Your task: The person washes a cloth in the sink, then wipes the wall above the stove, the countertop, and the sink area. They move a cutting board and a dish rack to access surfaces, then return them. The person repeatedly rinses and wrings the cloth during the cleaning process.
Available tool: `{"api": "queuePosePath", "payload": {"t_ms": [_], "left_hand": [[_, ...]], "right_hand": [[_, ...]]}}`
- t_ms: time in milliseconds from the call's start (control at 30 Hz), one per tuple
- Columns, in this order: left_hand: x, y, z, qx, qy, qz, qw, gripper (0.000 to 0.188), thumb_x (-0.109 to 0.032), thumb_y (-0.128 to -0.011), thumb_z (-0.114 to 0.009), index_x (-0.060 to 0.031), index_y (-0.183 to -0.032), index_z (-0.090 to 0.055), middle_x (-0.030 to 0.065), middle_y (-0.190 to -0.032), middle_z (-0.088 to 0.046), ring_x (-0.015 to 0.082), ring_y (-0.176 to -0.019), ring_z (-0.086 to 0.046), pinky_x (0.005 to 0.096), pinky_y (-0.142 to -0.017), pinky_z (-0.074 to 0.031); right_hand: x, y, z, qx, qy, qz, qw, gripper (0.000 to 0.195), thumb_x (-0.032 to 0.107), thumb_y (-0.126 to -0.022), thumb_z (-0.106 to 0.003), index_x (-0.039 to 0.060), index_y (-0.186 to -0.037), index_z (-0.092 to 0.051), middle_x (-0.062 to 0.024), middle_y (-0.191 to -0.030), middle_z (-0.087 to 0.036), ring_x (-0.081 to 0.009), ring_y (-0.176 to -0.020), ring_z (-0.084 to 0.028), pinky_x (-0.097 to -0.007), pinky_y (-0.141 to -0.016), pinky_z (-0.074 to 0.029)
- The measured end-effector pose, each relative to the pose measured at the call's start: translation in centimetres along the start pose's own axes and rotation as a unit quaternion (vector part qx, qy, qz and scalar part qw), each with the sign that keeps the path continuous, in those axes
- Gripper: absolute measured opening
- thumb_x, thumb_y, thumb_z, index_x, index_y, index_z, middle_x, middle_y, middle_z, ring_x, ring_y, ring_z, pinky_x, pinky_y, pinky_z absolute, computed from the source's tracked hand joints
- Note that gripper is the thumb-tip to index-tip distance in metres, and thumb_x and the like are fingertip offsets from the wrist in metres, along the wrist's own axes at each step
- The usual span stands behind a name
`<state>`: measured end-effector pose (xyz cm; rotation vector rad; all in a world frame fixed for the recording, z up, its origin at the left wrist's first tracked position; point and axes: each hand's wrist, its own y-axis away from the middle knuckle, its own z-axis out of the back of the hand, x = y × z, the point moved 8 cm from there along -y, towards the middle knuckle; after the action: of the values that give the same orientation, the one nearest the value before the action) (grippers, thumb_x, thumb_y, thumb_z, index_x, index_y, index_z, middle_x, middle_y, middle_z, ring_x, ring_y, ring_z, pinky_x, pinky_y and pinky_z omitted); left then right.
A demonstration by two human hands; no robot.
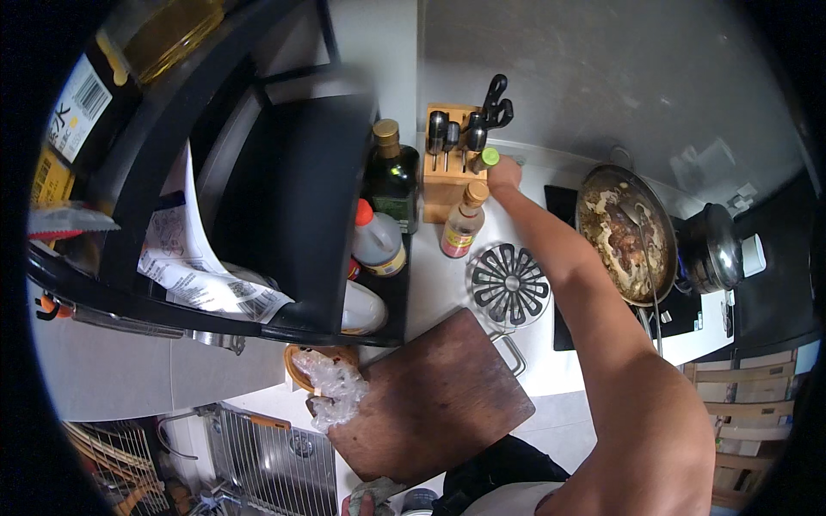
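Observation:
My right hand point(504, 173) reaches to the right side of the wooden knife block point(445, 190), against a small bottle with a green cap point(488, 157); the fingers are mostly hidden, so its hold is unclear. Just in front stands a glass bottle with a gold-coloured cap and pink label point(462, 226). Black-handled knives and scissors point(497, 103) stick up from the block. At the bottom edge, my left hand point(365, 506) is partly in view, with its fingers on a grey-green cloth point(377, 493) by the corner of a wooden cutting board point(439, 393).
A wide pan of food point(626, 238) with a ladle sits on the black hob, beside a lidded pot point(710, 248). A round trivet point(512, 284) lies near my forearm. Left are a black shelf point(297, 213) with bottles, crumpled plastic point(335, 387) and the sink point(277, 461).

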<state>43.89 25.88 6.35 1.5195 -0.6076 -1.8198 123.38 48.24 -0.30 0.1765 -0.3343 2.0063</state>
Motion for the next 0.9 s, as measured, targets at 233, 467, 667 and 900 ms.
{"api": "queuePosePath", "payload": {"t_ms": [233,467,667,900], "left_hand": [[-1.5,0.2,-1.6,-0.020,-0.021,-0.021,0.999,0.016,-0.022,-0.095,-0.069,-0.0068,-0.099,-0.071,0.0019,-0.071,-0.063,0.0074,-0.051,-0.050,0.0208,-0.041,-0.035],[-1.9,0.2,-0.8,0.036,-0.020,-0.030,0.999,0.017,-0.019,-0.093,-0.072,-0.0036,-0.098,-0.070,0.0034,-0.070,-0.062,0.0130,-0.053,-0.054,0.0285,-0.044,-0.041],[-3.2,1.5,-1.0,0.044,0.072,-0.086,0.993,0.018,-0.011,-0.092,-0.070,-0.0014,-0.107,-0.065,0.0080,-0.091,-0.069,0.0180,-0.077,-0.065,0.0323,-0.068,-0.053],[-3.0,2.3,1.4,0.065,0.137,-0.113,0.982,0.015,-0.005,-0.093,-0.068,-0.0024,-0.106,-0.063,0.0067,-0.091,-0.069,0.0151,-0.071,-0.064,0.0279,-0.062,-0.052]], "right_hand": [[1.6,2.8,1.3,0.060,-0.073,0.274,0.957,0.024,0.005,-0.076,-0.061,0.0076,-0.097,-0.072,-0.0205,-0.101,-0.071,-0.0398,-0.100,-0.067,-0.0480,-0.086,-0.053],[-0.5,7.7,2.1,0.083,-0.120,0.323,0.935,0.020,0.001,-0.071,-0.060,0.0080,-0.087,-0.070,-0.0179,-0.084,-0.069,-0.0381,-0.083,-0.067,-0.0432,-0.075,-0.053],[-0.5,12.6,4.5,0.176,-0.131,0.344,0.913,0.012,0.009,-0.080,-0.061,0.0075,-0.084,-0.071,-0.0180,-0.085,-0.070,-0.0370,-0.085,-0.068,-0.0435,-0.080,-0.054],[-0.5,15.5,14.5,0.030,-0.237,0.242,0.940,0.019,0.014,-0.088,-0.052,0.0083,-0.095,-0.068,-0.0210,-0.081,-0.067,-0.0385,-0.078,-0.066,-0.0447,-0.075,-0.052]]}}
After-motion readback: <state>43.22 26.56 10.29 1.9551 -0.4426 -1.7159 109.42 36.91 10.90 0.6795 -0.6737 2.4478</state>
